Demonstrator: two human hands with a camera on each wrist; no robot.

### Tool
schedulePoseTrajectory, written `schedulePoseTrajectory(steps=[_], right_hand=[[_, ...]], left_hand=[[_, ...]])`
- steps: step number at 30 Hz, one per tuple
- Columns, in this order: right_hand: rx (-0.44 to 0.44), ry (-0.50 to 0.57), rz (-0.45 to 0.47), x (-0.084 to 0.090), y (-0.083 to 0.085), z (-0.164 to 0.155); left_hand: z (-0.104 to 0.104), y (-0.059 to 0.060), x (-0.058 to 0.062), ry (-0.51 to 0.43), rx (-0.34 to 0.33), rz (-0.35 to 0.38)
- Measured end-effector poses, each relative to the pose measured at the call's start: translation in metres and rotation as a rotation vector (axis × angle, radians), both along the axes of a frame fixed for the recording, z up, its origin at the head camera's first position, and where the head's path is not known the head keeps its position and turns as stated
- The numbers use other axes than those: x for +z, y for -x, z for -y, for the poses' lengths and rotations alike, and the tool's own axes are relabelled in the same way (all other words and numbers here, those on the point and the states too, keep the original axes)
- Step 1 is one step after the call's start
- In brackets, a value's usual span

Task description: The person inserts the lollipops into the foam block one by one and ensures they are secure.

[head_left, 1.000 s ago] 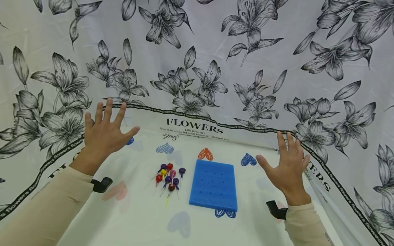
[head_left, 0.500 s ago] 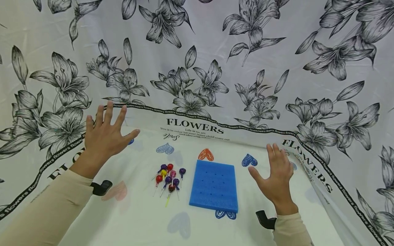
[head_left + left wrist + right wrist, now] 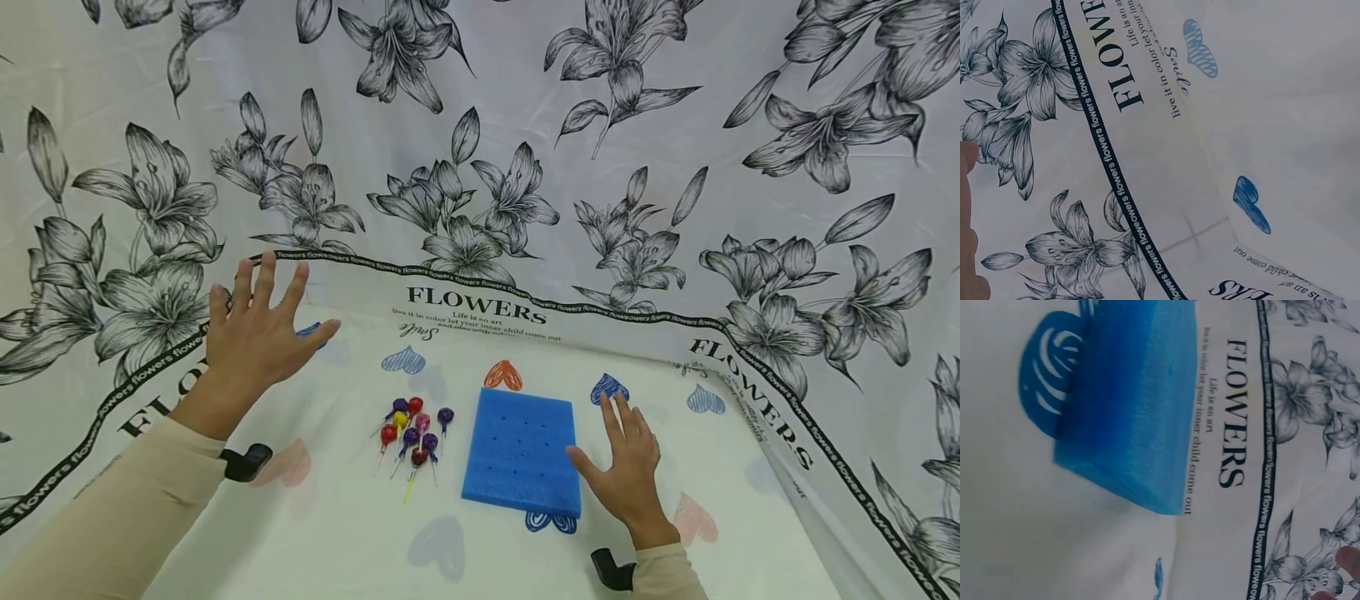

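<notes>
Both my hands spread flat, holding nothing.
My right hand (image 3: 626, 475) sits beside the blue foam block (image 3: 521, 452); my left hand (image 3: 255, 333) hovers apart from the lollipops (image 3: 411, 432).

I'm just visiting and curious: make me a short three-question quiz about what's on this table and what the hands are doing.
1. True or false: the right hand grips a lollipop.
2. The lollipops lie on which side of the blue foam block in the head view? A) left B) right C) on top
3. Fill in: the left hand is raised with its fingers ____.

Key:
1. False; it is open beside the block's right edge.
2. A
3. spread
</notes>
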State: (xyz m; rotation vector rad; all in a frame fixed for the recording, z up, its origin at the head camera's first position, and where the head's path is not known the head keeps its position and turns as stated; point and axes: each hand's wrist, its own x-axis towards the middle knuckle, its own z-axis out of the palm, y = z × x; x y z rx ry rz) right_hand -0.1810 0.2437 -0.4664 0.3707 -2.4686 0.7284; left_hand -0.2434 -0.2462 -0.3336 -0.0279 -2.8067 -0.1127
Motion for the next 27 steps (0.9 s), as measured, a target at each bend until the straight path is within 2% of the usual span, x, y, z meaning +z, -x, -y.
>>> schedulePoseTrajectory(steps=[6, 10, 16, 24, 27], right_hand=[[-0.004, -0.035, 0.069, -0.025, 0.000, 0.005], [-0.014, -0.059, 0.147, -0.037, -0.003, 0.006], [0.007, -0.084, 0.302, -0.046, -0.004, 0.007], [0.009, -0.062, 0.435, -0.055, -0.005, 0.005], [0.036, -0.029, 0.454, -0.060, -0.006, 0.004]], left_hand=[[0.000, -0.001, -0.004, 0.004, -0.002, -0.001], [0.000, 0.000, -0.007, 0.013, -0.002, -0.001], [-0.001, 0.000, -0.010, 0.015, -0.001, -0.007], [-0.006, 0.001, -0.013, 0.008, -0.007, -0.007], [-0.008, 0.001, -0.015, -0.001, -0.019, -0.005]])
